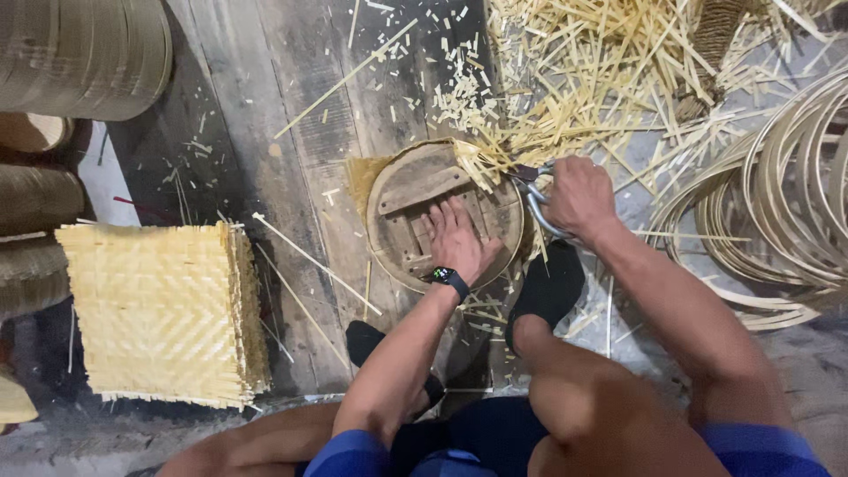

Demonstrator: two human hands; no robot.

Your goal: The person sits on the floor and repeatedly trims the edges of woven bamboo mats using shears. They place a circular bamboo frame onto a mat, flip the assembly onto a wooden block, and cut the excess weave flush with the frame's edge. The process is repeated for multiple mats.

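My left hand (458,238), a black watch on its wrist, presses flat with spread fingers on a round wooden form (415,190) that lies on the plank floor. A woven bamboo piece lies under the form, its yellow strip ends (473,163) sticking out past the far right rim. My right hand (579,196) grips metal shears (535,199) at that rim, the blades at the protruding strips. My black-socked feet (549,284) rest just below the form.
A stack of square woven bamboo mats (163,311) lies at the left. Cut bamboo strips (609,71) litter the floor above. Coiled bamboo hoops (777,203) lie at the right. Stacked round rims (84,53) stand at the top left.
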